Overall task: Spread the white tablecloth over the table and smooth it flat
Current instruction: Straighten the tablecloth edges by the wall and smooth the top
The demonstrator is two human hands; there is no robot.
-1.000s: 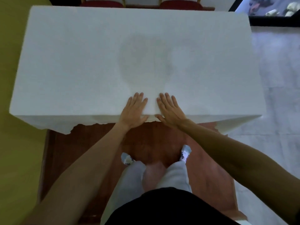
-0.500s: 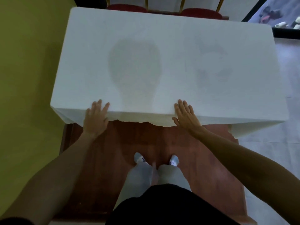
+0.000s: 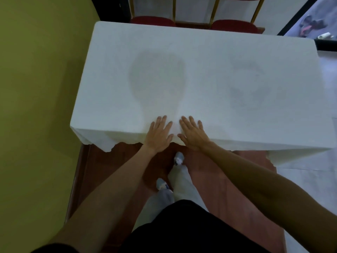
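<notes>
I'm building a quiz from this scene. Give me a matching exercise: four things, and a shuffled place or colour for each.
1 tablecloth
2 left hand
3 red chairs
4 wall

a yellow-green, on the left
b flat on the tablecloth at its near edge
c white, spread out
d beyond the far edge

Pairs: 1-c; 2-b; 3-d; 4-a

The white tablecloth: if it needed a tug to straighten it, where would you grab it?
I'd pinch the hem that hangs down over the near edge, coming from the person's side. The top of the tablecloth lies flat, offering nothing to pinch; there the left hand and right hand only press with straight fingers.
</notes>
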